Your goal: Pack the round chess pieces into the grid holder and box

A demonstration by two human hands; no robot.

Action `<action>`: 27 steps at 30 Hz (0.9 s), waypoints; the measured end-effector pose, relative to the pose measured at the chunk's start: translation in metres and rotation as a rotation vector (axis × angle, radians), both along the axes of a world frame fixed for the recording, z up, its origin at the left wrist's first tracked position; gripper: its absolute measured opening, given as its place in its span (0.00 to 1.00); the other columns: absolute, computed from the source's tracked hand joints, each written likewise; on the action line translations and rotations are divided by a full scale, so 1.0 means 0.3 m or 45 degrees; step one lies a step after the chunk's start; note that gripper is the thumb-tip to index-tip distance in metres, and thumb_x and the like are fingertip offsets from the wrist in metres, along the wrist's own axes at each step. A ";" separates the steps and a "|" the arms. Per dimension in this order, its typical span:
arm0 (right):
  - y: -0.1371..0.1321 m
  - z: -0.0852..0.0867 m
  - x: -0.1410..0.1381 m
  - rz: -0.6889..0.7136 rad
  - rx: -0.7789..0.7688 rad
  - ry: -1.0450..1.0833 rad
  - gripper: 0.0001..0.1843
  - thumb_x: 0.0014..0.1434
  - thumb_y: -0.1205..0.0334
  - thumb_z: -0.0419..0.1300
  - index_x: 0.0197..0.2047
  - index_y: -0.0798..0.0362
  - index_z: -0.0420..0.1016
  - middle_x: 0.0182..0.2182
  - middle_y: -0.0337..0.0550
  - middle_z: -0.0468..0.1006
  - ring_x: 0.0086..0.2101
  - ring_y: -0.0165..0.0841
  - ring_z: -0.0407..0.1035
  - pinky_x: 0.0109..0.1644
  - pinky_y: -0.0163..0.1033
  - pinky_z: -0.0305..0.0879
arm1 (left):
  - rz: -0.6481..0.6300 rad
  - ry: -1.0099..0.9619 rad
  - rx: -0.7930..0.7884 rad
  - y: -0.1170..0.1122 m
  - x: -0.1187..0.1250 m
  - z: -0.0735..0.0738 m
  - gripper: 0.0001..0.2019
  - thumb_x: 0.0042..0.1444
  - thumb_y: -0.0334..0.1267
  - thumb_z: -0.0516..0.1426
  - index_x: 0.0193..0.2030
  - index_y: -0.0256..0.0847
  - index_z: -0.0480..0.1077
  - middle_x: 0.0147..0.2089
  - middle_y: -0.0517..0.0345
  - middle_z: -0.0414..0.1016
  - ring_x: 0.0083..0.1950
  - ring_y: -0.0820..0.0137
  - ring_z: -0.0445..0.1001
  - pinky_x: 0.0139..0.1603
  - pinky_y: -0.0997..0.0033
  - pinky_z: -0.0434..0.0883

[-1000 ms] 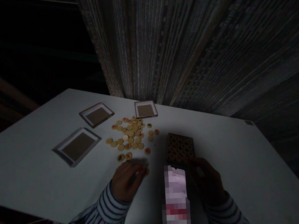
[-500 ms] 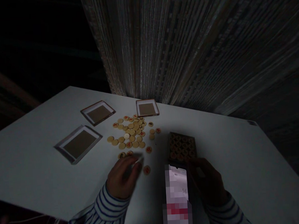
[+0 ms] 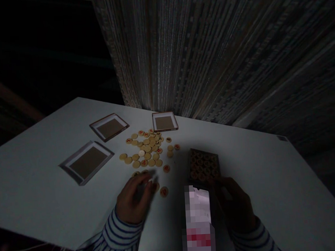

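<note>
My left hand (image 3: 134, 199) is over the white table, its thumb and fingertips pinched together. A small pale edge between them looks like a Chinese chess piece (image 3: 151, 180), largely hidden. One round wooden piece (image 3: 157, 186) lies under the fingertips and a red-marked piece (image 3: 164, 192) just right of them. My right hand (image 3: 234, 201), dark in shadow, has its fingertips closed at the near right corner of a small dark box (image 3: 203, 164). Rows of round chess pieces fill this box. Beyond my left hand lies a loose spread of pieces (image 3: 147, 149), some face down, others with red or black characters.
Three shallow frame-like trays stand further back: a left one (image 3: 86, 162), a back-left one (image 3: 109, 127) and a back one (image 3: 165, 122). A lit phone (image 3: 200, 210), partly pixelated, lies between my hands. A patterned curtain (image 3: 164, 65) hangs behind the table (image 3: 256, 165).
My left hand has shifted slightly left, and a piece beneath its fingertips now shows. The pale edge in its fingers is less exposed. My right hand and the box are nearly unmoved.
</note>
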State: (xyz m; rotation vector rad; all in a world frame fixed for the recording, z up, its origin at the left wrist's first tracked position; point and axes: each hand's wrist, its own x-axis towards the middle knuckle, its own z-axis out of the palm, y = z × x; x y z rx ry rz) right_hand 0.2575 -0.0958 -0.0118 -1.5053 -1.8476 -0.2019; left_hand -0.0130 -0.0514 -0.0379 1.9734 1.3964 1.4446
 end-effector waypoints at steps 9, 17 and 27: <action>-0.002 0.024 -0.001 -0.118 0.014 0.091 0.07 0.58 0.62 0.53 0.34 0.52 0.71 0.26 0.43 0.76 0.27 0.33 0.71 0.29 0.37 0.70 | -0.017 -0.060 -0.039 0.000 0.000 0.009 0.10 0.55 0.35 0.55 0.43 0.37 0.69 0.40 0.49 0.75 0.41 0.67 0.74 0.46 0.62 0.72; 0.000 0.023 0.004 -0.124 0.023 0.051 0.06 0.58 0.63 0.53 0.35 0.54 0.70 0.27 0.44 0.75 0.28 0.32 0.71 0.29 0.37 0.69 | 0.023 -0.132 -0.157 0.003 -0.001 0.048 0.09 0.53 0.37 0.55 0.40 0.38 0.70 0.38 0.53 0.76 0.39 0.68 0.74 0.40 0.69 0.72; 0.005 0.057 -0.008 -0.042 0.117 -0.071 0.07 0.59 0.61 0.53 0.37 0.54 0.70 0.29 0.46 0.75 0.29 0.33 0.71 0.30 0.39 0.70 | 0.210 -0.196 -0.228 0.016 -0.058 0.119 0.11 0.52 0.42 0.55 0.37 0.38 0.72 0.34 0.56 0.75 0.35 0.69 0.73 0.39 0.69 0.71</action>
